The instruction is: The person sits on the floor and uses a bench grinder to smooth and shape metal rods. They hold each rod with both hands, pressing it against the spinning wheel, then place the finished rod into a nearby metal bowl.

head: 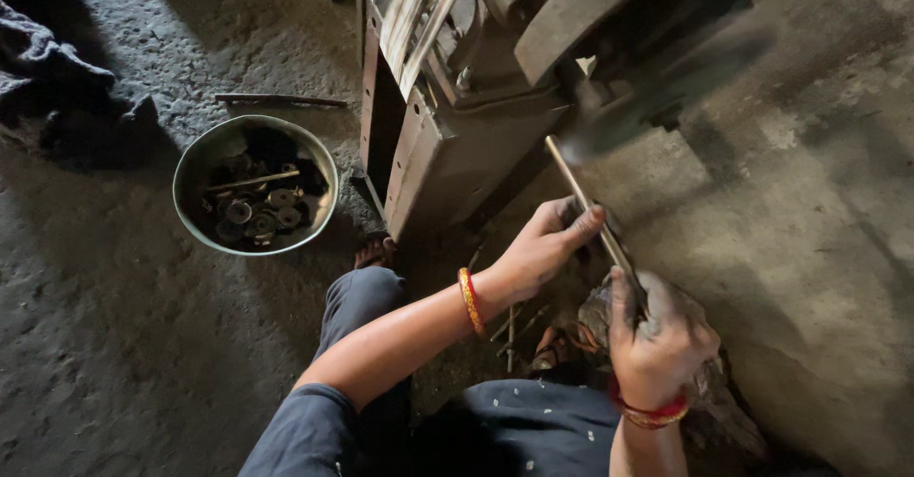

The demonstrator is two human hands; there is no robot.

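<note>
Machine (457, 125), heavy steel, stands on the concrete floor (809, 248); its spinning wheel (657, 91) blurs at upper right. Pan (195, 168) left of it holds round metal parts, within reach. Thin metal strip (583, 201) angles up to the wheel. Right hand (657, 344) is clenched around its lower end; left hand (547, 244) pinches it midway, probably steadying it.

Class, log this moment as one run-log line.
left hand: grip on metal strip, mid-length | right hand: grip on its near end | far end at blurred machine wheel | bowl of parts left
</note>
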